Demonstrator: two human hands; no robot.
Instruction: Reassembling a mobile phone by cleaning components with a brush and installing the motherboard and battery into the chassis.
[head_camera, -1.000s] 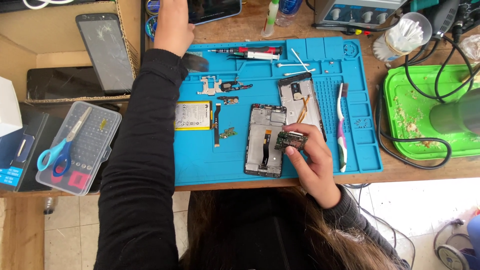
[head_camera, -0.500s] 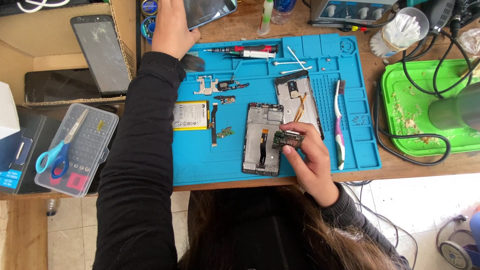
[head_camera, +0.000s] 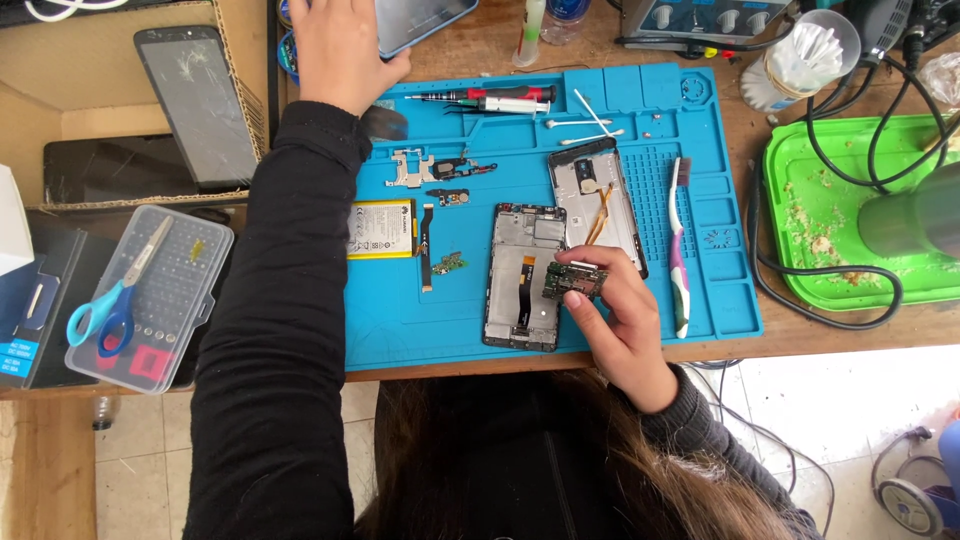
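The small circuit board (head_camera: 575, 280) is pinched at its edges by the right hand (head_camera: 615, 325), just over the opened phone frame (head_camera: 523, 290) on the blue mat (head_camera: 640, 345). It looks light, stiff and fragile, best held by its rim. Far up-left of that pinch, the left hand (head_camera: 335, 50) lies flat on a phone (head_camera: 420, 20), gripping nothing.

Matt blue rubbery mat (head_camera: 400, 320) on worn wooden bench (head_camera: 850, 335). Glossy glass phone screen (head_camera: 420, 18); cracked glossy screen (head_camera: 198, 105). Clear plastic case (head_camera: 190, 300). Green circuit board (head_camera: 575, 280), metallic parts. Brown cardboard box (head_camera: 70, 70).
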